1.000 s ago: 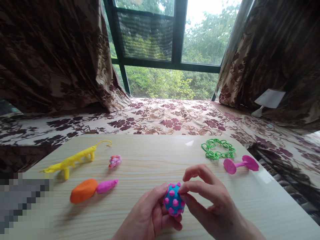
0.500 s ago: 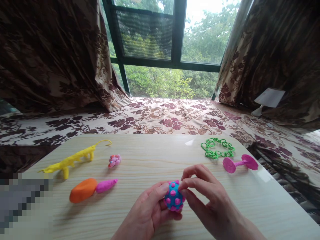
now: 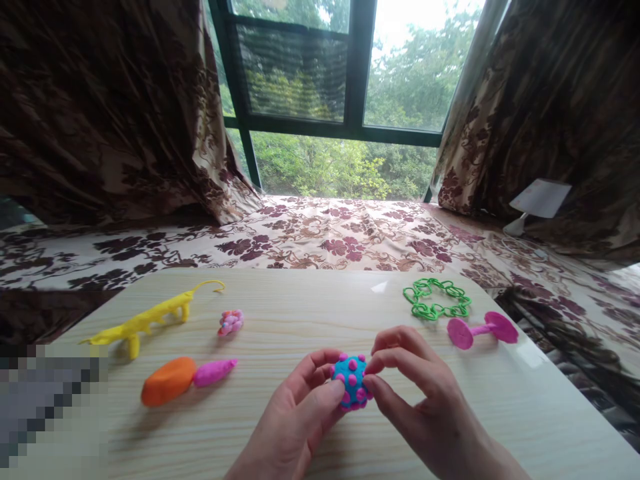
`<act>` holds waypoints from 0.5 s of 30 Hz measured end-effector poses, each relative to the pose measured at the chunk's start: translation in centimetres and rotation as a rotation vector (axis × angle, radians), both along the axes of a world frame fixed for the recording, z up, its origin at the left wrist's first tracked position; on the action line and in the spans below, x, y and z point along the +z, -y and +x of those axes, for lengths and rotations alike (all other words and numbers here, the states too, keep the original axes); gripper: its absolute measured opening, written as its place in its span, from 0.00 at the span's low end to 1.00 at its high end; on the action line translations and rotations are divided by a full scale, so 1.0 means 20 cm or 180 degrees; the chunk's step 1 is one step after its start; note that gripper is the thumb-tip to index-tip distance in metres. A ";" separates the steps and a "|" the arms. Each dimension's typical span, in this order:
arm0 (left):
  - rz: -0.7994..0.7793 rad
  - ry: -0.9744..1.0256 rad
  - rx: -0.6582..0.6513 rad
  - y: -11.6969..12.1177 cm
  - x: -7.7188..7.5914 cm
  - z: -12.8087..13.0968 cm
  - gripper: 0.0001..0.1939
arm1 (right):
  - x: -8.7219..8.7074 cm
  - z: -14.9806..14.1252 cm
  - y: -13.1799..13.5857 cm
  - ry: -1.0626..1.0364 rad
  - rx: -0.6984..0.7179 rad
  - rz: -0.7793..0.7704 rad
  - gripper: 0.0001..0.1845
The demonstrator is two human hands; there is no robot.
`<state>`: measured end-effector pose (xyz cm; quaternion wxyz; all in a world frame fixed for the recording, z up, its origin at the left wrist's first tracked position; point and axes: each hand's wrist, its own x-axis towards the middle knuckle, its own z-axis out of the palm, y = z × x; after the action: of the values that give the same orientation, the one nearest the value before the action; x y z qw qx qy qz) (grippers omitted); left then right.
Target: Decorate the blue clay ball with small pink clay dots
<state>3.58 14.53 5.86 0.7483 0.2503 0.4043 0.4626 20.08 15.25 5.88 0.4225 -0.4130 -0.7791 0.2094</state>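
A blue modelling-clay ball (image 3: 357, 368) studded with pink dots is held above the near part of the table. My left hand (image 3: 306, 400) grips it from the left, thumb on its front, the other fingers behind and beneath. At the ball's right side, the thumb and forefinger of my right hand (image 3: 417, 387) are pinched together against a pink dot; the fingertips hide part of that dot. The remaining right fingers are curled above it.
On the pale wooden table (image 3: 300, 307) lie a yellow clay animal (image 3: 150, 319), a small pink bumpy cluster (image 3: 231, 323), an orange lump (image 3: 169, 381) joined to a pink tapered piece (image 3: 215, 372), a green chain ring (image 3: 435, 300) and a pink dumbbell shape (image 3: 483, 329).
The ball has turned in my left hand, and my left thumb has moved lower on its front. My right hand stays at its right side, shifted slightly rightward.
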 end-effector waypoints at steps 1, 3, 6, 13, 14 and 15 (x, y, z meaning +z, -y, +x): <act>0.0017 -0.0085 0.0046 0.00 0.00 0.00 0.15 | 0.00 0.00 0.00 0.0017 0.0000 -0.0002 0.03; 0.0031 -0.0190 0.0106 0.00 -0.01 0.00 0.17 | 0.00 0.00 0.00 0.0044 0.0014 -0.0006 0.04; -0.0025 0.0048 0.0016 -0.02 -0.04 0.00 0.16 | 0.02 0.02 0.00 -0.0002 0.0018 0.0003 0.06; -0.0543 0.0776 -0.0410 -0.05 -0.05 -0.03 0.16 | 0.05 0.04 0.01 -0.0144 0.0011 0.0354 0.12; -0.0574 0.0796 -0.0421 -0.05 -0.04 -0.03 0.16 | 0.04 0.03 0.01 -0.0104 0.0067 0.0354 0.12; -0.0596 0.0802 -0.0435 -0.05 -0.04 -0.02 0.15 | 0.04 0.02 0.01 -0.0068 0.0093 0.0361 0.12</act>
<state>3.09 15.48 5.12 0.8428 0.1464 0.3306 0.3986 20.57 14.96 6.61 0.4504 -0.3748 -0.7912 0.1755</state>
